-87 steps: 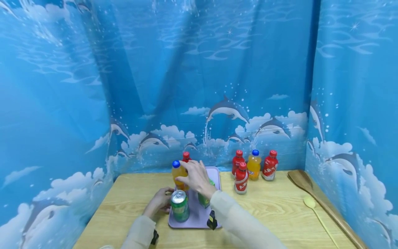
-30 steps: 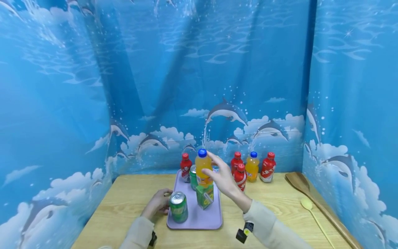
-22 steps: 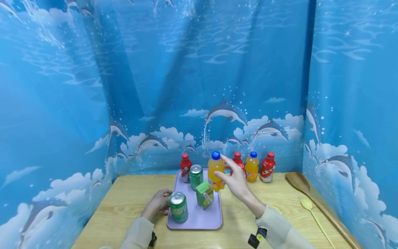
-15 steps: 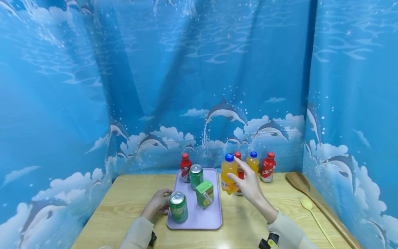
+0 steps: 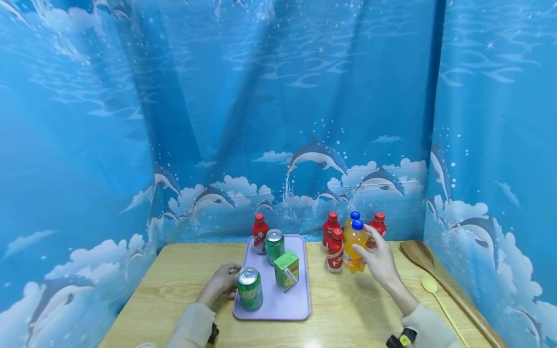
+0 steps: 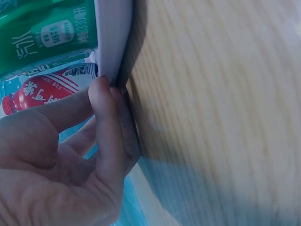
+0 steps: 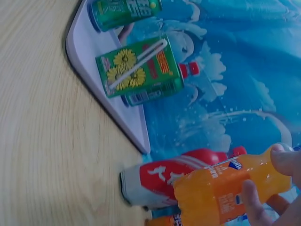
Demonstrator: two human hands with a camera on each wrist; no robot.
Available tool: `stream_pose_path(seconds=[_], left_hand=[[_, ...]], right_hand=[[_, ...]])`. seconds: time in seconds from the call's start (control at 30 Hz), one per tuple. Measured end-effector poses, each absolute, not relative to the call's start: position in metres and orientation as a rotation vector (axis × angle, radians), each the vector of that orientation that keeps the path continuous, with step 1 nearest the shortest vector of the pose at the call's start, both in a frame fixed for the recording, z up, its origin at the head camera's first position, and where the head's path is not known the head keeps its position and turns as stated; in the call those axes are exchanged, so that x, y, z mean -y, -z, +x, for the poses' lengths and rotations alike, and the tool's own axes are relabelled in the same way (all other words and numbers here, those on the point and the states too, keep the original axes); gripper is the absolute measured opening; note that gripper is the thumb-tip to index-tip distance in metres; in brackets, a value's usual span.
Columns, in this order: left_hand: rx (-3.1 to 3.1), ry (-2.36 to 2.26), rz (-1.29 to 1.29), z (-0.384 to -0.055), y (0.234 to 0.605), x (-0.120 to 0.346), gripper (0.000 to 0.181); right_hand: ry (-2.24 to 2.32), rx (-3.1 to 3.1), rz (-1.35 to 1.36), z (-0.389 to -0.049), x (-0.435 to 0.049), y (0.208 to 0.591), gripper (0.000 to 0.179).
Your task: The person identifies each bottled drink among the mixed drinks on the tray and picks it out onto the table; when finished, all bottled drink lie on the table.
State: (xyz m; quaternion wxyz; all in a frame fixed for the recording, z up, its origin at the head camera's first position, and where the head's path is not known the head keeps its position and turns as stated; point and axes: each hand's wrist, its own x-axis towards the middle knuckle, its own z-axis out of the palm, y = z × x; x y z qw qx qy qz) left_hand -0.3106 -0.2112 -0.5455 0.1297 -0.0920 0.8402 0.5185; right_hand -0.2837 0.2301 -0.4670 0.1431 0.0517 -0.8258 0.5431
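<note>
My right hand (image 5: 383, 261) grips an orange soda bottle (image 5: 356, 246) with a blue cap by its upper part. In the right wrist view, this soda bottle (image 7: 211, 190) tilts in front of a red bottle (image 7: 162, 181), its base close over the table. At the left side of the lilac tray (image 5: 283, 307), my left hand (image 5: 222, 281) pinches the rim, thumb and fingers meeting there in the left wrist view. On the tray stand a green can (image 5: 250, 292) near the front, another green can (image 5: 274, 249), a green drink carton (image 5: 286, 274) with a straw and a red bottle (image 5: 260, 237).
Right of the tray, a red bottle (image 5: 334, 253) stands just left of the held bottle. Behind are another red bottle (image 5: 329, 232), a partly hidden orange bottle and a red bottle (image 5: 379, 224). A wooden spatula (image 5: 419, 256) and yellow spoon (image 5: 431, 285) lie far right; a blue curtain (image 5: 278, 121) hangs behind.
My right hand has lifted the orange soda bottle from the tray and carried it right, to beside the red bottles. My left hand stays at the tray's left edge.
</note>
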Motion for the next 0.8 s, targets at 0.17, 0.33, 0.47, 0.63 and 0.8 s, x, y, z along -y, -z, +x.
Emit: stream_pose_path(seconds=[0.17, 0.33, 0.47, 0.63, 0.8], left_hand=[[-2.443, -1.515, -0.273, -0.310, 0.546, 0.212, 0.056], [-2.452, -1.510, -0.273, -0.310, 0.546, 0.212, 0.056], [-2.451, -1.501, -0.277, -0.309, 0.545, 0.213, 0.055], [-2.455, -1.488, -0.276, -0.308, 0.543, 0.212, 0.052], [-2.457, -1.483, -0.278, -0.308, 0.541, 0.211, 0.051]], right_hand=[[-1.556, 2.406, 0.097, -0.292, -0.240, 0.475, 0.065], [-1.530, 2.435, 0.060, -0.300, -0.244, 0.483, 0.063], [-1.542, 2.465, 0.036, -0.306, -0.246, 0.489, 0.065], [-1.570, 2.481, 0.001, -0.311, -0.249, 0.496, 0.066], [-1.590, 2.487, -0.039, -0.314, -0.250, 0.501, 0.066]])
